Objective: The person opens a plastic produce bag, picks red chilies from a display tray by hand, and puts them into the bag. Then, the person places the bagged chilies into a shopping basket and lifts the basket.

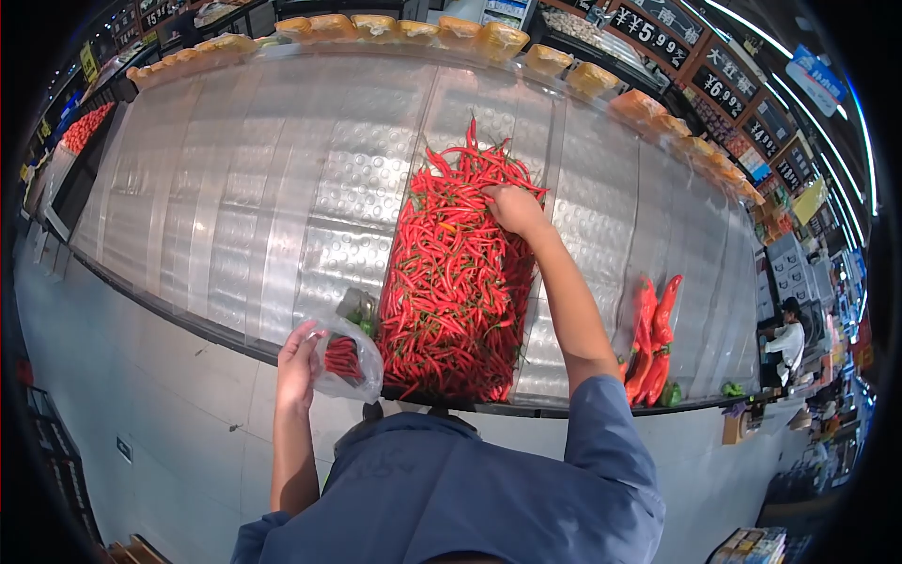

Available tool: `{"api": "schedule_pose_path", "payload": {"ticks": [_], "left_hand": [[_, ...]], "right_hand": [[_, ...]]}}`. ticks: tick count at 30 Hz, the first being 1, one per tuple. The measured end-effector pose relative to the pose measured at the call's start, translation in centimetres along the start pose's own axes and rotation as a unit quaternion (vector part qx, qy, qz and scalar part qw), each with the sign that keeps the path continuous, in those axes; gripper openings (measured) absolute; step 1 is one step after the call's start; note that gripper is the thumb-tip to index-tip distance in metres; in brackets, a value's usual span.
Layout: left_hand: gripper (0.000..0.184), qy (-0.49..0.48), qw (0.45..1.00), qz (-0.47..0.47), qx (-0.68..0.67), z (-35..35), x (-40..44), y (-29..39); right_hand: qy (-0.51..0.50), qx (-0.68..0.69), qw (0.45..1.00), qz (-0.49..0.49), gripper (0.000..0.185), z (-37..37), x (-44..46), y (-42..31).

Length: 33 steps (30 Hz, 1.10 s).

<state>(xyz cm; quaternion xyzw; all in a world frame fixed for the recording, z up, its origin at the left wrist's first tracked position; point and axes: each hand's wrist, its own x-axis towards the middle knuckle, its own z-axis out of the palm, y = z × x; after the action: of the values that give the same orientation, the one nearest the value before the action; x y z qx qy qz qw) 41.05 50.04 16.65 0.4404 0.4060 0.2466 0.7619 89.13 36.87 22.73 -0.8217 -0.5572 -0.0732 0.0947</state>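
A long heap of thin red chili peppers (451,282) with green stems fills the middle section of the display stand. My right hand (514,209) reaches to the far right side of the heap, its curled fingers pinched at a red chili pepper; the fingertips are partly hidden among the peppers. At the stand's near edge, left of the heap, my left hand (299,362) grips a clear plastic bag (369,383) by its upper edge. Inside the bag lies a bunch of dark red chili peppers (344,358).
Clear dividers split the metal display stand (357,169). Large red peppers (655,329) lie on the right, green peppers (366,327) beside the bag. Yellow wrapped packs (376,28) line the far rim. A person (787,343) is at the far right.
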Motion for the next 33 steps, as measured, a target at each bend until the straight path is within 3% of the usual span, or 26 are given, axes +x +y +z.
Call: {"api": "schedule_pose_path", "payload": {"ticks": [11,14,17,18,19,20,22,24,26,28,29,33], "left_hand": [[0.037,-0.014,1.000,0.003,-0.009,0.6,0.1,0.5],[0.036,-0.013,1.000,-0.001,-0.005,0.3,0.0,0.4],[0.037,-0.003,1.000,-0.002,-0.004,0.1,0.0,0.5],[0.037,0.001,1.000,-0.001,-0.002,0.0,0.0,0.5],[0.037,0.000,1.000,-0.003,-0.006,0.1,0.0,0.6],[0.036,0.004,1.000,-0.003,-0.010,0.2,-0.1,0.7],[0.036,0.006,1.000,-0.012,-0.010,0.3,0.0,0.5],[0.036,0.002,1.000,-0.002,-0.007,0.3,0.2,0.3],[0.036,0.000,1.000,-0.009,0.002,0.5,0.3,0.3],[0.036,0.000,1.000,-0.012,0.010,0.7,0.4,0.5],[0.036,-0.003,1.000,-0.009,0.009,0.8,0.4,0.6],[0.036,-0.011,1.000,-0.001,0.007,1.2,0.4,0.8]], "right_hand": [[-0.043,0.101,0.994,0.026,0.026,-0.9,0.7,1.0],[0.018,0.137,0.990,0.007,0.026,-0.7,-0.3,0.8],[0.318,0.186,0.929,0.040,0.017,-1.4,-2.1,-1.5],[0.315,0.183,0.930,0.039,0.017,-1.5,-2.9,-2.1],[0.276,0.520,0.802,0.097,0.013,-2.0,-3.9,-2.8],[0.200,0.788,0.565,0.145,0.010,-2.5,-5.0,-3.6],[0.201,0.881,0.423,0.075,0.011,-3.4,-6.7,-6.7],[0.162,0.909,0.376,0.077,0.014,-3.7,-8.4,-8.2],[0.154,0.907,0.380,0.096,0.016,-3.9,-9.3,-8.9],[0.102,0.932,0.341,0.067,0.019,-3.7,-9.9,-9.1],[0.109,0.933,0.326,0.106,0.022,-3.6,-10.0,-9.1],[0.075,0.949,0.295,0.080,0.025,-3.9,-10.5,-8.9]]}}
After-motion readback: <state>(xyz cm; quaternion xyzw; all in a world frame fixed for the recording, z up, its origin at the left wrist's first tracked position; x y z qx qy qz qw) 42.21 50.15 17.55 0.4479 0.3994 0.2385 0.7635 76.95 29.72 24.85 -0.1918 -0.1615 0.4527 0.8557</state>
